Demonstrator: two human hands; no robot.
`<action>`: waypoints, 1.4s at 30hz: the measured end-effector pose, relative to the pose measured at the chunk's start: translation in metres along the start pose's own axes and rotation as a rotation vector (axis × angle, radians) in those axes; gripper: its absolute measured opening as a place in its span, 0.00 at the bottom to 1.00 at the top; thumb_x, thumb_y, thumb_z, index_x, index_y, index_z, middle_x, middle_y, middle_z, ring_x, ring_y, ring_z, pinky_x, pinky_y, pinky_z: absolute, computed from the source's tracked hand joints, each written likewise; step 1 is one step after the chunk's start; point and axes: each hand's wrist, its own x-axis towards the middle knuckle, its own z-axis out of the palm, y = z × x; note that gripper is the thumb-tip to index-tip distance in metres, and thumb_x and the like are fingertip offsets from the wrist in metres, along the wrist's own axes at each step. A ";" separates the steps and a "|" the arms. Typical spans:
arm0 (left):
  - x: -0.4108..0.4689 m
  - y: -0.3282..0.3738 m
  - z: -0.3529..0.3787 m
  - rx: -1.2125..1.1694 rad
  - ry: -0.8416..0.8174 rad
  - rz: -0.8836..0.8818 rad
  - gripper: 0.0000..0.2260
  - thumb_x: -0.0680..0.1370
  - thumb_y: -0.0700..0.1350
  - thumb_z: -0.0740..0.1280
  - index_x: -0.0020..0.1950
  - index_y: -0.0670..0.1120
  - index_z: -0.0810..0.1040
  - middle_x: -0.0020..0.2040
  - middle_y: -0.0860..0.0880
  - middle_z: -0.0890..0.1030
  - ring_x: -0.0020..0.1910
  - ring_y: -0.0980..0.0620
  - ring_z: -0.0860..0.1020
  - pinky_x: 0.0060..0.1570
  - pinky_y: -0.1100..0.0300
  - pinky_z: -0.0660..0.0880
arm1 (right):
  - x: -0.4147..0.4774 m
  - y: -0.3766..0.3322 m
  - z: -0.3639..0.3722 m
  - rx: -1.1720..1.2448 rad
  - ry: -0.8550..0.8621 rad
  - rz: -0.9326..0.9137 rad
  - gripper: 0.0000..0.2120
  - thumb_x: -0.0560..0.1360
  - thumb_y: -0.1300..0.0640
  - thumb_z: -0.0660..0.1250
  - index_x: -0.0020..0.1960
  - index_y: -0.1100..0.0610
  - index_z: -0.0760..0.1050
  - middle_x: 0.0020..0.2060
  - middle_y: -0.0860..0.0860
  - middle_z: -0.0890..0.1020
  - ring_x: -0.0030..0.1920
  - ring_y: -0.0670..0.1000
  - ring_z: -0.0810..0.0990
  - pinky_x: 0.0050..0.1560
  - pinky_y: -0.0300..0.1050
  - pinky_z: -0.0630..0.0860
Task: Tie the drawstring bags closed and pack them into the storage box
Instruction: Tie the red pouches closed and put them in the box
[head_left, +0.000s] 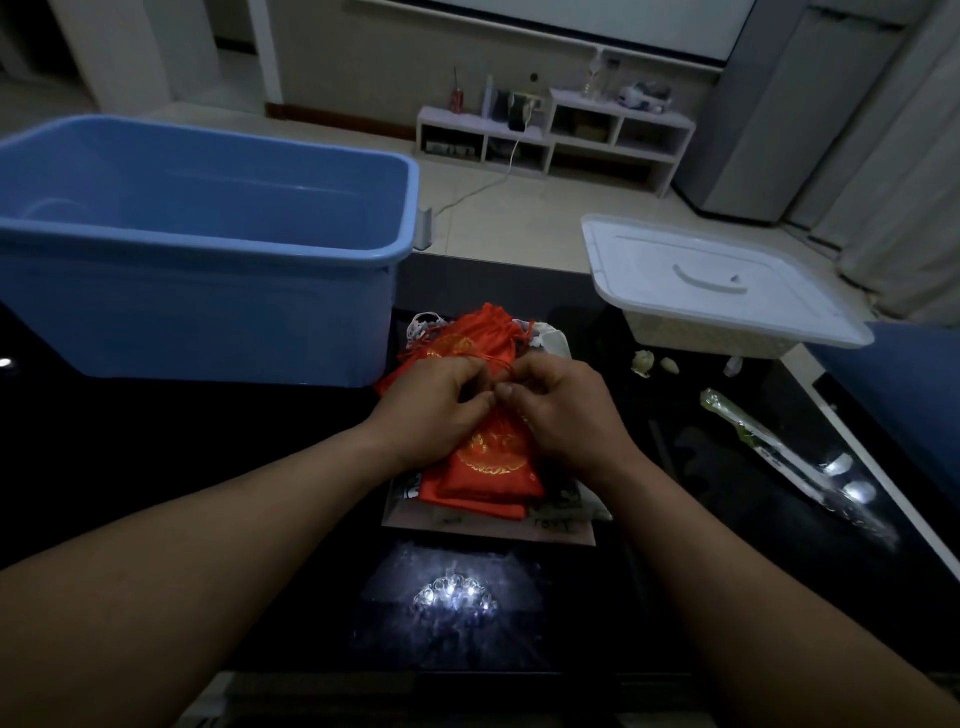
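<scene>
Tying step in hand: left hand (431, 415) and right hand (561, 415) meet over the top red bag (493, 465) on the pile (457, 340), fingers curled, both pinching its red cord (508, 370) at the neck; knot looks unfinished. Next, by my read: draw cord tight, then lift bag left over the tall near wall of the blue box (208, 312), open-topped. White lidded basket (717, 280) stands well right, off that path.

Level: dim, underexposed; far floor and wall brighter.
Glare: white lamp reflection on glossy black table (156, 441), bottom ctr; smaller glints on plastic wrapper (800, 467), rt.
Shadows: soft, weak.
Distortion: wide-angle bend at edges; blue box (208, 291) rim bows.
Focus: ctr fairly sharp; bg shelf (556, 140) soft, grainy.
</scene>
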 end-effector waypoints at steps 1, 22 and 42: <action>0.000 0.002 0.000 0.036 -0.004 -0.007 0.06 0.79 0.49 0.70 0.43 0.50 0.80 0.37 0.53 0.81 0.38 0.55 0.79 0.41 0.48 0.77 | -0.001 -0.001 0.001 0.007 0.005 0.001 0.04 0.76 0.61 0.75 0.47 0.52 0.86 0.40 0.44 0.86 0.42 0.41 0.83 0.45 0.39 0.79; 0.002 -0.003 -0.009 -0.061 -0.020 0.046 0.03 0.80 0.47 0.73 0.46 0.52 0.82 0.40 0.56 0.83 0.40 0.59 0.80 0.43 0.53 0.78 | -0.005 0.000 0.005 0.391 0.007 0.202 0.04 0.79 0.63 0.72 0.47 0.57 0.84 0.39 0.59 0.87 0.35 0.51 0.83 0.36 0.44 0.77; 0.006 -0.003 -0.022 0.003 -0.185 0.046 0.06 0.79 0.43 0.72 0.54 0.52 0.82 0.44 0.54 0.83 0.44 0.59 0.80 0.43 0.60 0.76 | -0.005 -0.006 0.008 0.309 -0.038 0.132 0.03 0.79 0.64 0.73 0.47 0.59 0.83 0.38 0.57 0.87 0.37 0.52 0.84 0.41 0.50 0.82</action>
